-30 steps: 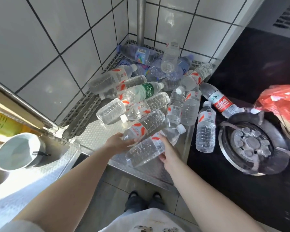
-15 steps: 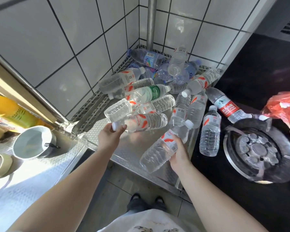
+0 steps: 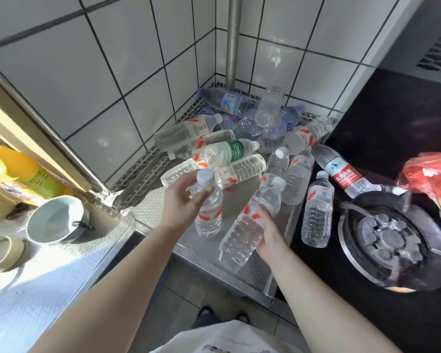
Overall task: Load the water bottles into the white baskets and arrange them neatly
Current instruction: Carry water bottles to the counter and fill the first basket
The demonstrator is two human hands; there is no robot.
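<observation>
Head-worn camera looks steeply down, close over the steel counter (image 3: 163, 212).

Gas burner (image 3: 390, 240) – red bag (image 3: 433, 179) – white mug (image 3: 55, 220).

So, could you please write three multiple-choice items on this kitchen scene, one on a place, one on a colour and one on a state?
1. Where does the red-labelled bottle lie?
A. beside the gas burner
B. inside the white cup
C. on the floor

2. What colour is the label of the bottle in the middle of the heap?
A. yellow
B. green
C. black

3. What are the hands doing?
A. both are empty
B. only the right holds a bottle
C. each holds a bottle

Answers: 1 A, its neck reaches the burner. 2 B, a green band shows. 3 C, the left hand and right hand each grip a capped bottle.
</observation>
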